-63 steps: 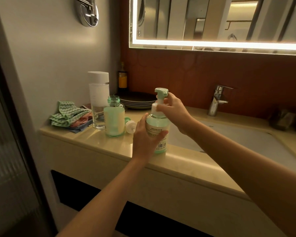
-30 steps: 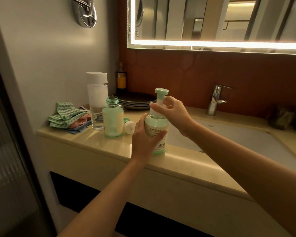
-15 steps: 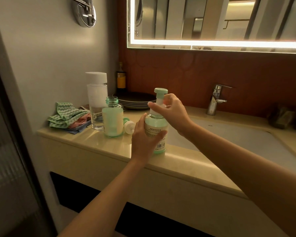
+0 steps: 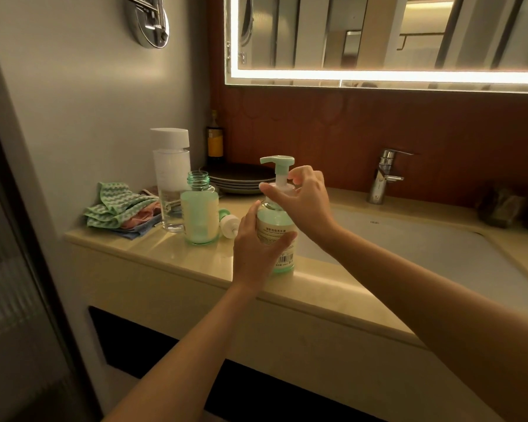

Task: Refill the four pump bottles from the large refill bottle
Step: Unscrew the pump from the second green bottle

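L hand (image 4: 256, 249) wrapped pump bottle (image 4: 273, 228) upright on counter (image 4: 153, 242) edge; R hand (image 4: 308, 202) fingers pinched its pump collar. 2nd bottle (image 4: 199, 219) stood uncapped, loose pump (image 4: 230, 223) beside. Judged early: only 2 of 4 visible.

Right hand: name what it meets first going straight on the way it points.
The right hand pinches the pump collar of the pump bottle, so that comes first. Beyond it the line probably runs to the stack of plates; depth is unclear.
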`<state>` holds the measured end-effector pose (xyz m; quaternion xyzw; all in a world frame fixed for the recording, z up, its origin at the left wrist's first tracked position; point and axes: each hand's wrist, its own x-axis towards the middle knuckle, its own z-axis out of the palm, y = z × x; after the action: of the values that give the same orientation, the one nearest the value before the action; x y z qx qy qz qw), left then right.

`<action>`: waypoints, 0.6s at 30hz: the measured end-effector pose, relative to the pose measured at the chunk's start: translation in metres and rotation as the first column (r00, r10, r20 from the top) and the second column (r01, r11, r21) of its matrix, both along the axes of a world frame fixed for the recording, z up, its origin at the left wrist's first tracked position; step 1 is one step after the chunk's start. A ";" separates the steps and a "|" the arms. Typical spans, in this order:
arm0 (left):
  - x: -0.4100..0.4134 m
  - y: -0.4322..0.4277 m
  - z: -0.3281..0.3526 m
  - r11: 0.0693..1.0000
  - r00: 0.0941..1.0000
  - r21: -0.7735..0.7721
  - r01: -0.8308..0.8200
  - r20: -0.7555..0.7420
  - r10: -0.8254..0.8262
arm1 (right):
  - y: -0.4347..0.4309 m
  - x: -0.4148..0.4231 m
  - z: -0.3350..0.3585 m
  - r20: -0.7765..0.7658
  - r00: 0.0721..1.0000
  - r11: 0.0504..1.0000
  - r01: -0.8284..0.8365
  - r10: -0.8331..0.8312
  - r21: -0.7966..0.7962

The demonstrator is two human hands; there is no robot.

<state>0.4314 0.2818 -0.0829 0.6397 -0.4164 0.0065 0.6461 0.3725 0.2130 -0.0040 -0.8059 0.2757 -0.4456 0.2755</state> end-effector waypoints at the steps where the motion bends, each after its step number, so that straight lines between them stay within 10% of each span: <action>1: 0.000 0.000 0.000 1.000 1.000 0.001 -0.001 0.000 0.001 | -0.001 0.000 0.000 0.002 1.000 1.000 0.020 -0.020 -0.016; 18: 0.002 -0.001 -0.001 1.000 1.000 -0.014 0.006 -0.004 -0.006 | -0.002 0.001 -0.004 0.018 1.000 0.999 0.006 -0.005 -0.041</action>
<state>0.4335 0.2809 -0.0844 0.6338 -0.4170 0.0062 0.6514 0.3733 0.2109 -0.0075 -0.8067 0.2663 -0.4590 0.2599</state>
